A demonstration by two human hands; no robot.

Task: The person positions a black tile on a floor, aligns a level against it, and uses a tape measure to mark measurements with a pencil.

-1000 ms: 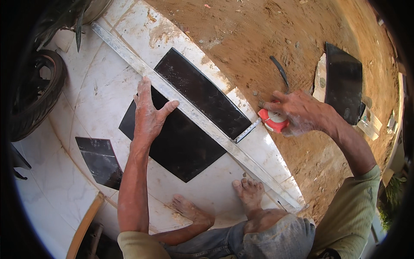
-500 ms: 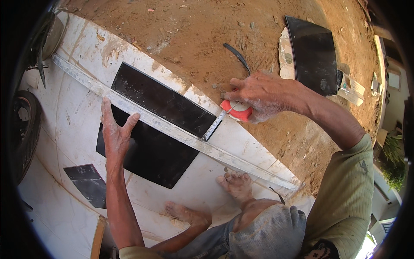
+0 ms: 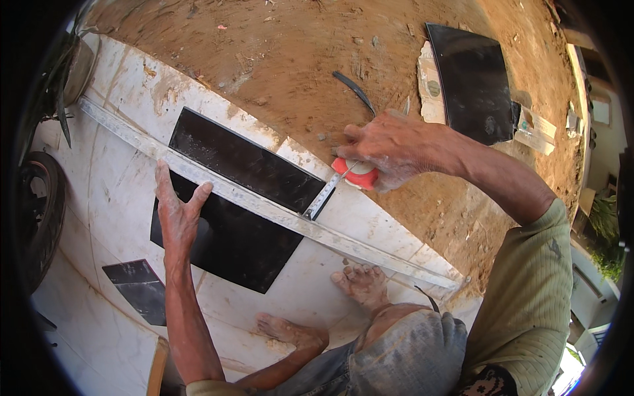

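Note:
My right hand [image 3: 399, 150] is closed around a red and white tape measure [image 3: 357, 173]. A short length of its blade [image 3: 323, 197] is drawn out across the right end of a black tile [image 3: 244, 158] and reaches a long, dusty metal straightedge [image 3: 264, 203]. The straightedge lies slantwise over the black tiles, with a larger dark part [image 3: 224, 244] on its near side. My left hand [image 3: 178, 204] rests against the straightedge, thumb and fingers spread, pressing near the tile's left end. Whether the two dark parts are one tile is hidden under the bar.
A broken dark tile piece [image 3: 137, 290] lies at the lower left, near a wheel [image 3: 43, 218]. Another black tile [image 3: 472, 82] lies on cardboard [image 3: 430, 86] on the dirt [image 3: 277, 59]. A dark strip [image 3: 354, 92] is beyond my right hand. My bare feet [image 3: 363, 287] stand on pale slabs.
The whole view has shifted slightly. Both hands keep their places on the straightedge and the tape measure, and the drawn-out blade looks about the same length.

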